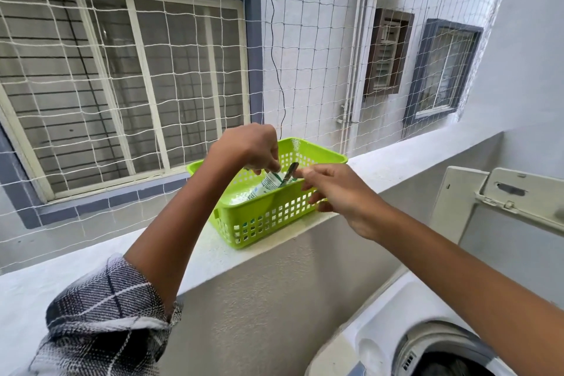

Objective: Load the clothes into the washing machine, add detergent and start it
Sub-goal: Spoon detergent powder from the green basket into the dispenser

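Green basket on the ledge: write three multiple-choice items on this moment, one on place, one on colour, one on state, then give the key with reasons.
1. Where does the green basket stand?
A. on the white ledge
B. on the washing machine
C. on the floor

2. What colour is the sachet in the basket?
A. red
B. white with green print
C. black

3. What is the state of the washing machine lid?
A. shut
B. taken off and lying on the ledge
C. raised

Key: 1 A, the basket sits on the ledge in front of the netting. 2 B, the sachet held by the left hand is white and green, with the right hand beside it. 3 C, the lid stands up and the drum opening shows below.
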Demonstrator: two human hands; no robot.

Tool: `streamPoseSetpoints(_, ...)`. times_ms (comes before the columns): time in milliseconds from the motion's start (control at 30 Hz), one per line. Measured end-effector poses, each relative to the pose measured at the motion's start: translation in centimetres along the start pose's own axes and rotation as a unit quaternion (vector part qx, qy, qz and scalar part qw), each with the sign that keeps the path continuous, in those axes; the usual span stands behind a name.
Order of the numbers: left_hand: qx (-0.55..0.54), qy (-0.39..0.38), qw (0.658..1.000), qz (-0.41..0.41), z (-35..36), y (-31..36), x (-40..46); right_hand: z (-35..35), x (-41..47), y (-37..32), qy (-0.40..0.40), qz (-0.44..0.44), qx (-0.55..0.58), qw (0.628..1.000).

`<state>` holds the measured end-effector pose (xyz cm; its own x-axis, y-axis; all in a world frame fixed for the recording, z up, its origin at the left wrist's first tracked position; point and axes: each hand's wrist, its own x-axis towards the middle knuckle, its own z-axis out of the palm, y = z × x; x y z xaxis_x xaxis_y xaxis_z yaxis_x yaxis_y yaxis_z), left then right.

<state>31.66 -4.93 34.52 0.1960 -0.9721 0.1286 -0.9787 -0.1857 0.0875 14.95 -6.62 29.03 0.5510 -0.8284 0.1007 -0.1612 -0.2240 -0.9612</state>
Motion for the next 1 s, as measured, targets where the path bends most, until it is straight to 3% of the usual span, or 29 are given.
streamPoseSetpoints(100,-0.010,-0.009,1.000,-0.004,0.2,0.1,-0.1,-0.6,-0.1,1.0,-0.008,-0.071,-0.178,0.981)
streamPoseSetpoints(167,-0.020,0.028,0.999,-0.007,0.2,0.7,-0.5,-1.2,-0.6,1.7,-0.003,-0.095,-0.219,0.971)
streamPoseSetpoints(333,-0.111,0.238,0.964,0.038,0.3,5.6,-3.4,-3.6,-3.2,3.4,0.048,-0.085,-0.152,0.984)
streamPoseSetpoints(400,-0.183,0.254,0.942,0.116,1.2,8.6,-4.5,-5.0,-4.4,4.1,0.076,-0.061,-0.114,0.989)
streamPoseSetpoints(500,-0.266,0.191,0.916,0.230,3.8,13.2,-5.0,-7.6,-6.4,5.6,0.114,-0.041,-0.101,0.987)
streamPoseSetpoints(733,-0.344,0.024,0.874,0.341,13.0,21.3,-3.1,-14.6,-13.1,11.2,0.264,0.084,-0.083,0.957)
streamPoseSetpoints(1000,-0.409,-0.273,0.814,0.308,27.4,27.9,-3.4,-18.2,-22.3,22.2,0.429,0.248,-0.004,0.868)
